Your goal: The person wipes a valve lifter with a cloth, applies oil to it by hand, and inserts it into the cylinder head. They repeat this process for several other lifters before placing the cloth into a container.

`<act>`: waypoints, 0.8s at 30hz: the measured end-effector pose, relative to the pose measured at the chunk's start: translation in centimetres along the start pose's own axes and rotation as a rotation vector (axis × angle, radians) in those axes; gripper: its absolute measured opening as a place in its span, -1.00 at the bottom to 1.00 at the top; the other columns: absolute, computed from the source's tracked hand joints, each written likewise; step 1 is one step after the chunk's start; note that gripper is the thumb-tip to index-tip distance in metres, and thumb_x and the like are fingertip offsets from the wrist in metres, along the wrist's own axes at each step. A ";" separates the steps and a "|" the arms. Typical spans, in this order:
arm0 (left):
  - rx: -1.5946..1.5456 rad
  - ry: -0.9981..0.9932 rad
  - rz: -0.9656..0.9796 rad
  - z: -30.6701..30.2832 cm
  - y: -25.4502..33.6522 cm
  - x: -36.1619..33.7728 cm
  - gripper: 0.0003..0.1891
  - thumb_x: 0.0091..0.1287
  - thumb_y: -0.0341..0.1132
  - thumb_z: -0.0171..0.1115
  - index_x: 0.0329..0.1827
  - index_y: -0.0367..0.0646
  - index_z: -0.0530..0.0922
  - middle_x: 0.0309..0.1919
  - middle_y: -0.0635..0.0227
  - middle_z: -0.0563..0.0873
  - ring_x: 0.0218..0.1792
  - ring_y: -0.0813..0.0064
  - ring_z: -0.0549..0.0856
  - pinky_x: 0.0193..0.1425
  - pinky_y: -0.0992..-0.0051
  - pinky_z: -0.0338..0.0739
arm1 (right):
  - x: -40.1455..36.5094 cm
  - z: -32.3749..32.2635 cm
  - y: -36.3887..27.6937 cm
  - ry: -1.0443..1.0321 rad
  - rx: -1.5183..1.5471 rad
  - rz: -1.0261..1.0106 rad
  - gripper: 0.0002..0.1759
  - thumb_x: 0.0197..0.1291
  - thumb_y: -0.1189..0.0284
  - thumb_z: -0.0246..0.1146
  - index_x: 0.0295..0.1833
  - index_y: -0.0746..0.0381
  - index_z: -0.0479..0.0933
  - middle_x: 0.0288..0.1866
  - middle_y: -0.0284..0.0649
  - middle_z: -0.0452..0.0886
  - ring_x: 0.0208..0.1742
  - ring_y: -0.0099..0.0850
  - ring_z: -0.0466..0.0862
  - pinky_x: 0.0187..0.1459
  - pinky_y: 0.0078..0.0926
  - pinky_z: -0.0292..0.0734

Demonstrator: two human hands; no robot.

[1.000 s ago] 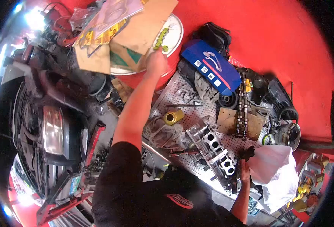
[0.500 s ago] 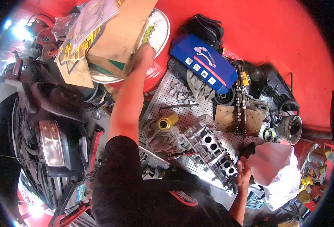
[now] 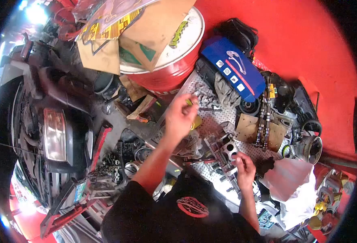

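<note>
My left hand (image 3: pixel 179 119) is raised over the near left part of the perforated metal bench, its fingers closed around a small yellow-green object (image 3: pixel 189 102). Most of that object is hidden by the fingers, and I cannot tell its kind. Just beyond the wrist, a yellow container (image 3: pixel 196 122) is partly covered by the hand. My right hand (image 3: pixel 246 170) has bent fingers gripping the edge of a metal cylinder head (image 3: pixel 222 156), near its round ports. Crumpled grey cloth (image 3: pixel 191 145) lies left of the cylinder head.
A red drum (image 3: pixel 168 79) with cardboard (image 3: pixel 158 28) on top stands at the back left. Behind the bench are a blue box (image 3: pixel 233 69) and camshafts (image 3: pixel 264 117) on cardboard. A white bag (image 3: pixel 294 194) is at right, a car headlight (image 3: pixel 55 135) at left.
My left hand has come down from the drum top to above the bench, with the small yellow-green object in it. My right hand has shifted up and left along the cylinder head, which looks turned.
</note>
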State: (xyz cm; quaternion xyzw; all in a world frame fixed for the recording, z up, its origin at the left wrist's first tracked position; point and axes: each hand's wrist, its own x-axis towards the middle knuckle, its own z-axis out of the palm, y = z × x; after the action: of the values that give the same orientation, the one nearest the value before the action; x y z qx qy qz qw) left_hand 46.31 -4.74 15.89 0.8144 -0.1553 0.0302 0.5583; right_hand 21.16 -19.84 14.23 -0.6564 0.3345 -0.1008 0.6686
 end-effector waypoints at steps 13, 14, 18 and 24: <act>0.385 0.028 0.144 1.6 -4.0 8.4 -0.80 0.24 -0.24 0.27 -0.27 -0.21 0.56 -0.47 0.04 0.69 -0.41 -0.06 0.69 -0.36 0.11 0.58 | -0.3 6.2 -1.2 -0.246 0.232 0.100 -0.67 0.43 0.37 0.10 0.18 0.34 0.43 -0.10 -0.09 0.67 -0.19 -0.38 0.67 -0.06 -0.41 0.58; 0.508 0.068 0.267 1.9 -4.3 11.6 -0.77 0.24 -0.22 0.25 -0.26 -0.23 0.55 -0.45 -0.01 0.69 -0.38 -0.05 0.70 -0.29 0.06 0.59 | -0.8 6.0 -0.4 -0.234 0.234 0.085 -0.69 0.43 0.36 0.10 0.13 0.34 0.47 -0.11 -0.12 0.67 -0.18 -0.39 0.66 -0.06 -0.41 0.58; 0.872 -0.080 0.070 5.5 -7.3 22.3 -0.73 0.28 -0.16 0.17 -0.19 -0.19 0.63 -0.28 0.04 0.75 -0.21 0.07 0.75 -0.11 0.13 0.63 | -2.7 4.6 1.1 -0.164 0.151 0.147 -0.69 0.43 0.29 0.12 0.01 0.34 0.54 -0.14 -0.19 0.67 -0.17 -0.44 0.64 -0.06 -0.44 0.57; 0.870 -0.183 -0.092 7.4 -8.9 25.2 -0.66 0.34 -0.06 0.12 -0.14 -0.14 0.66 -0.13 0.09 0.74 -0.12 0.06 0.74 -0.08 0.16 0.63 | -4.5 2.0 4.0 0.014 0.173 0.248 -0.65 0.41 0.27 0.15 0.01 0.38 0.52 -0.13 -0.13 0.68 -0.22 -0.45 0.65 -0.11 -0.48 0.57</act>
State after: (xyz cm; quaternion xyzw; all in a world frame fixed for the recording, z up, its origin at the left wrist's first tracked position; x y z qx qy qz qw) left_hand 71.89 -14.16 10.66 0.9789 -0.1406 -0.0041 0.1484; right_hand 17.67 -15.19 11.74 -0.5491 0.4078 -0.0503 0.7277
